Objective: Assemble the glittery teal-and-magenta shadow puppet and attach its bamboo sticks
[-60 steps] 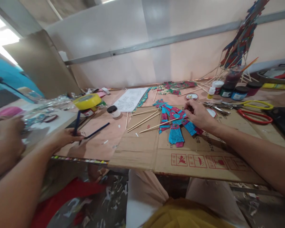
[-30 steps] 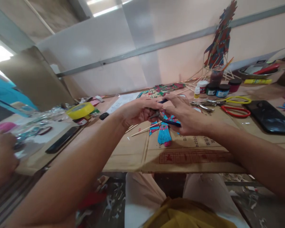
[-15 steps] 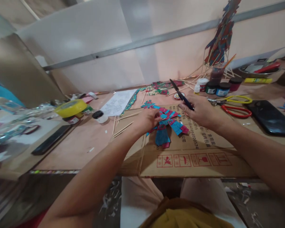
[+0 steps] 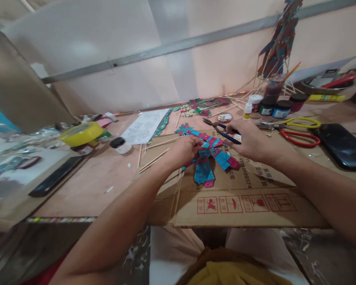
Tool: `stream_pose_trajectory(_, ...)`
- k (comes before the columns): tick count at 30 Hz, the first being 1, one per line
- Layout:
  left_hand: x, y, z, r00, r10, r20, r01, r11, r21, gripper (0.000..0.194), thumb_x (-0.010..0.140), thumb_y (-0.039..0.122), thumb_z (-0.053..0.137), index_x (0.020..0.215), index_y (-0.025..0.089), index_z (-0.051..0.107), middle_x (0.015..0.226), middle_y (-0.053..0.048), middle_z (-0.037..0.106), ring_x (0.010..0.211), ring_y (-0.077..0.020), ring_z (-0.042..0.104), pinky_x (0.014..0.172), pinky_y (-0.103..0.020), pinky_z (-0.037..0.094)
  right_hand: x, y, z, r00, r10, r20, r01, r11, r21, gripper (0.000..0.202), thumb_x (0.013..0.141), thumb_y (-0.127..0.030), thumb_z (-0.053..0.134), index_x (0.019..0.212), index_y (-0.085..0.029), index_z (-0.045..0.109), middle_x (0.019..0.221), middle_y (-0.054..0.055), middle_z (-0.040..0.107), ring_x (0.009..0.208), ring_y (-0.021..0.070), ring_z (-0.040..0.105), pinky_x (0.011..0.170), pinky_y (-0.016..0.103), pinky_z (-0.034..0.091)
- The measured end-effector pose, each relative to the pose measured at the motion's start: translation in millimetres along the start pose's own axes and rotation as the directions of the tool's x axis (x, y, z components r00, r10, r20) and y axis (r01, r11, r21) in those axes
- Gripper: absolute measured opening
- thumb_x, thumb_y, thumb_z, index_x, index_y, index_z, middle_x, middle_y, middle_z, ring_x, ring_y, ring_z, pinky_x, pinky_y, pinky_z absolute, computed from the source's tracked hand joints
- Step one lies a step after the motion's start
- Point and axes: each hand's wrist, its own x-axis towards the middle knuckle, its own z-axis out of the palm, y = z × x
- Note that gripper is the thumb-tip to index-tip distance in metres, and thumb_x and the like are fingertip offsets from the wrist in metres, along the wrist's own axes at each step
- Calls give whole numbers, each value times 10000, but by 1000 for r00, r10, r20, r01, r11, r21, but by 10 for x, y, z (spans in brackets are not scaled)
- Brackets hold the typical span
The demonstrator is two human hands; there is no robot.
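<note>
On the cardboard sheet (image 4: pixel 184 215) lies a blue and pink cut-paper figure (image 4: pixel 204 172) with several strip-like arms. My left hand (image 4: pixel 185 150) rests over its left part, fingertips pinched on it near the middle. Pliers with dark blue handles (image 4: pixel 231 137) are in my right hand (image 4: pixel 250 140); their handles are spread, and the jaws point left above the far side of the figure. Behind them sits a small round dish (image 4: pixel 224 117) with tiny pale bits. Thin wooden sticks (image 4: pixel 154 160) lie left of the figure.
Paint jars (image 4: pixel 281 109), a glue bottle (image 4: pixel 247 111), red-and-yellow-handled scissors (image 4: pixel 299 136) and a black phone (image 4: pixel 344 146) are at the right. At the left are yellow tape (image 4: pixel 81 133), a white jar (image 4: pixel 120 146) and a drawing sheet (image 4: pixel 144 126). A tall paper-covered stick structure (image 4: pixel 280 43) stands behind.
My right hand has turned the pliers from steeply upright to a flatter tilt, jaws lower and to the left, and their handles have spread. My left hand stays on the paper figure. The view shifted slightly.
</note>
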Motion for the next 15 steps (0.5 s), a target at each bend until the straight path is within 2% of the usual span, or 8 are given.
stream_pose_trajectory(3, 21, 51, -122, 1000, 11, -7, -11, 1000, -11, 195, 801, 105, 475, 758, 193, 644, 729, -25, 653, 675, -161, 569, 648, -281, 435, -15, -9, -6, 999, 22, -44, -22, 1000, 10, 237, 801, -318, 622, 974, -218, 496, 931, 84, 612, 808, 235, 553, 713, 354, 440)
stream_pose_trajectory(7, 74, 117, -236, 991, -6, -130, 7, 1000, 7, 148, 839, 110, 476, 831, 180, 606, 785, -34, 646, 735, -171, 580, 699, -300, 455, -26, -9, -13, 997, 23, -77, -19, 998, 56, 337, 822, -340, 618, 1094, -216, 462, 1046, 111, 608, 911, 258, 583, 797, 390, 471)
stream_pose_trajectory(10, 95, 139, -213, 976, -2, -216, -1, 1000, -13, 125, 879, 143, 486, 853, 183, 601, 820, -30, 657, 780, -174, 593, 727, -305, 464, -19, 37, -7, 999, 6, -52, -5, 1000, 6, 425, 826, -364, 621, 1185, -198, 467, 1121, 147, 592, 1033, 306, 569, 876, 446, 469)
stream_pose_trajectory(15, 34, 83, -107, 927, 1, -374, -34, 996, -81, 174, 931, 241, 494, 950, 197, 662, 891, -36, 700, 849, -177, 626, 794, -310, 484, -16, 142, 46, 998, -63, 19, 65, 992, -113, 471, 806, -301, 624, 1250, -191, 516, 1238, 167, 559, 1170, 355, 506, 969, 528, 429)
